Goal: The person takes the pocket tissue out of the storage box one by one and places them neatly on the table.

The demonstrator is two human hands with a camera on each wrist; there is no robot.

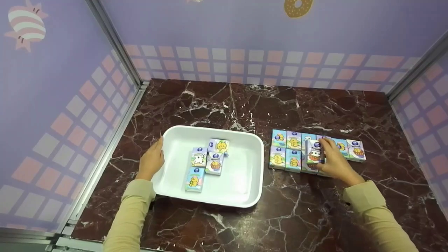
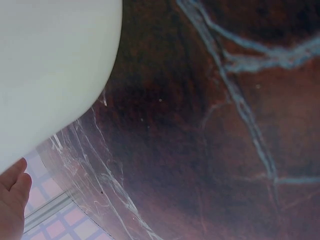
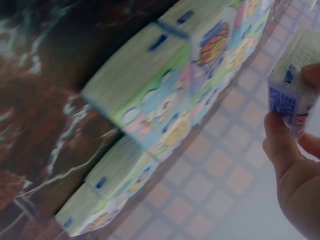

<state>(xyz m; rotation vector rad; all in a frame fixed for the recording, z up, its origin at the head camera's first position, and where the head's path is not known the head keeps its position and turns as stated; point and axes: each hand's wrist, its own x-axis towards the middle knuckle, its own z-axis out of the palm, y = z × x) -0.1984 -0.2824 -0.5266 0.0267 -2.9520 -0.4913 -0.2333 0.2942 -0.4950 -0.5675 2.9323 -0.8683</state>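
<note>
The left hand (image 1: 151, 159) lies straight-fingered against the white tray (image 1: 213, 131), seemingly steadying it, while the right hand (image 1: 335, 163) pinches one small pack (image 1: 312, 153) above the tight rows of packs (image 1: 278, 157), apparently to clear them.

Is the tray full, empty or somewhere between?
Partly filled: four packs show in the tray, with bare white floor around them.
</note>
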